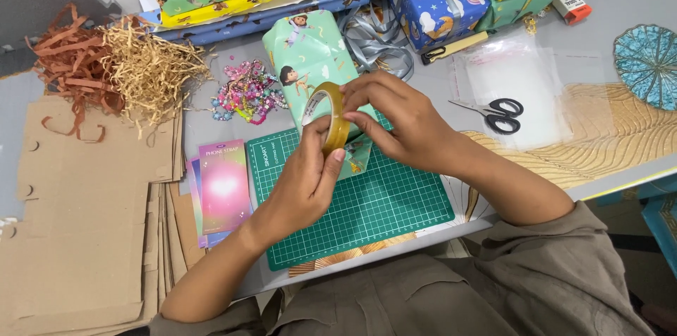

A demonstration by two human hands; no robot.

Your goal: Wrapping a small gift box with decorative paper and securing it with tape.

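My left hand holds a roll of clear amber tape upright above a green cutting mat. My right hand has its fingertips on the roll's rim, pinching at the tape's edge. Right behind the roll lies a box wrapped in mint-green cartoon-print paper, its near end partly hidden by my hands.
Black-handled scissors lie on a clear plastic sleeve to the right. Paper shreds, a bead pile, pink cards and flat cardboard lie left. Wrapped gifts, paper rolls and grey ribbon crowd the back.
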